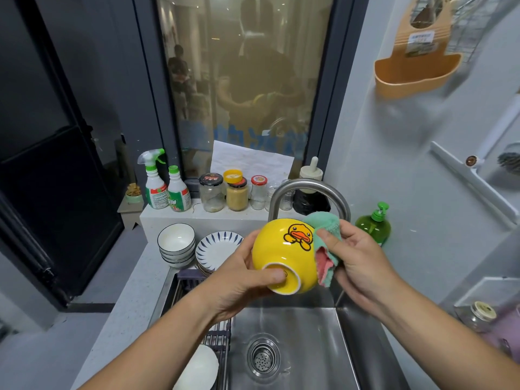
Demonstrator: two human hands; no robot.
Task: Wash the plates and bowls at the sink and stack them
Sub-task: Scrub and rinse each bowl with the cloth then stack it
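Left hand [242, 280] gripping a yellow duck bowl [284, 249] at centre frame, thumb across its foot, I wipe its side with a cloth [326, 249] bunched in my right hand [357, 260], above the sink [309, 347]. Left of centre stand stacked white bowls [176, 246] and patterned plates [216, 249]; washed or not, I cannot tell. The job looks partway through. Both forearms reach in from the lower edge.
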